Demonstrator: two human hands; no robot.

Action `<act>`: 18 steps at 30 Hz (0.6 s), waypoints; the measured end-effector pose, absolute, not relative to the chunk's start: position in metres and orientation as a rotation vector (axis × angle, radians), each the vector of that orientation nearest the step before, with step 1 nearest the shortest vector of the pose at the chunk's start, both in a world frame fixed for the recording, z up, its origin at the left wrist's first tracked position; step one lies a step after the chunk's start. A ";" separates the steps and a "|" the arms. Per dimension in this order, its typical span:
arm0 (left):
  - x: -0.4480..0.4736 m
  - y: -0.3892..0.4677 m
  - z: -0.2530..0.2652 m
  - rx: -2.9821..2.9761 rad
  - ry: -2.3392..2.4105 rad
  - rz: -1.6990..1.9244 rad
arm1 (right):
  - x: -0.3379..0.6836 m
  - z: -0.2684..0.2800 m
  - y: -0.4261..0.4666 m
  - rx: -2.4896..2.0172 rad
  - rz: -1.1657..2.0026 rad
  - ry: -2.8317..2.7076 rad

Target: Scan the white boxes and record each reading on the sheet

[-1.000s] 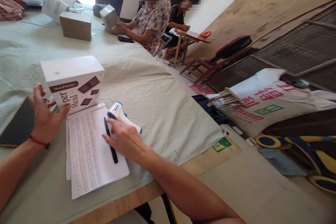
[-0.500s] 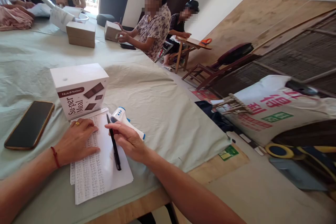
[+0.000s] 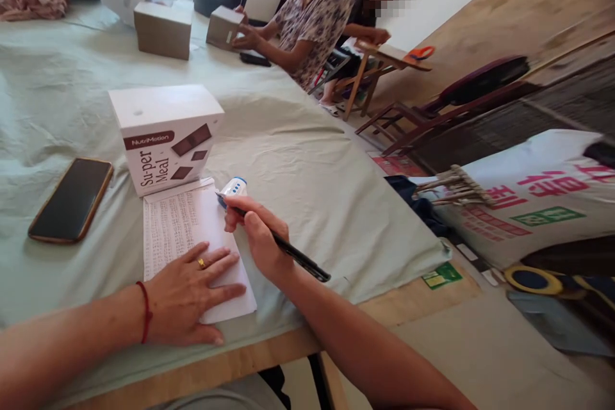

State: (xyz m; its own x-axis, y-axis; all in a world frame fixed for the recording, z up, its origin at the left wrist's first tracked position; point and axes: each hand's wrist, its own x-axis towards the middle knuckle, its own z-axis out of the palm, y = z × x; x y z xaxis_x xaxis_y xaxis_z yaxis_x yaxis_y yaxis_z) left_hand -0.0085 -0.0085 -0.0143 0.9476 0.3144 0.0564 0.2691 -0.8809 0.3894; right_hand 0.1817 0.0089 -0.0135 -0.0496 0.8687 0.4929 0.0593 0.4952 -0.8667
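My left hand (image 3: 199, 291) lies flat with fingers spread over the lower part of a sheet of paper (image 3: 170, 230) covered in rows of small writing on its left side. A black pen (image 3: 300, 261) is held in my right hand (image 3: 262, 230), its tip near the paper's upper right edge. Behind that hand, a white and blue handheld device (image 3: 235, 187), like an infrared thermometer, is partly hidden. At the paper's top edge stands a white NutriMotion box (image 3: 168, 141). A phone with a dark screen (image 3: 71, 200) rests to the left.
A pale green cloth (image 3: 307, 160) covers the table. Farther back are a brown cardboard box (image 3: 163, 32) and a person in a patterned shirt (image 3: 312, 25) holding another box (image 3: 223, 27). A printed white sack (image 3: 533, 198) and a wooden chair (image 3: 408, 115) are on the right.
My left hand has slid down and right across the paper, fingers spread. The pen has turned in my right hand, from pointing across the sheet to a writing hold. The view has shifted.
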 end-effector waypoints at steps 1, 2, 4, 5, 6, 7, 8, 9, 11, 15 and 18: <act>-0.007 -0.012 -0.015 2.710 0.392 0.164 | 0.180 -0.014 0.009 -0.891 0.888 -1.443; -0.005 -0.014 -0.016 2.706 0.377 0.163 | 0.178 -0.016 0.009 -0.954 0.957 -1.409; -0.004 -0.015 -0.017 2.704 0.372 0.170 | 0.175 -0.018 0.010 -1.110 1.040 -1.394; -0.004 -0.014 -0.018 2.707 0.373 0.180 | 0.174 -0.019 0.011 -1.185 1.052 -1.410; -0.004 -0.014 -0.018 2.711 0.378 0.191 | 0.173 -0.021 0.013 -1.245 1.048 -1.435; -0.004 -0.013 -0.019 2.716 0.380 0.200 | 0.173 -0.022 0.014 -1.287 1.028 -1.457; -0.004 -0.013 -0.019 2.721 0.380 0.206 | 0.172 -0.023 0.015 -1.313 1.002 -1.473; -0.004 -0.013 -0.019 2.726 0.379 0.210 | 0.172 -0.025 0.016 -1.330 0.974 -1.481; -0.003 -0.014 -0.019 2.732 0.380 0.208 | 0.170 -0.027 0.017 -1.345 0.924 -1.489; -0.002 -0.015 -0.018 2.735 0.385 0.198 | 0.167 -0.029 0.014 -1.357 0.816 -1.541; -0.002 -0.016 -0.015 2.715 0.411 0.171 | 0.166 -0.030 0.012 -1.376 0.754 -1.573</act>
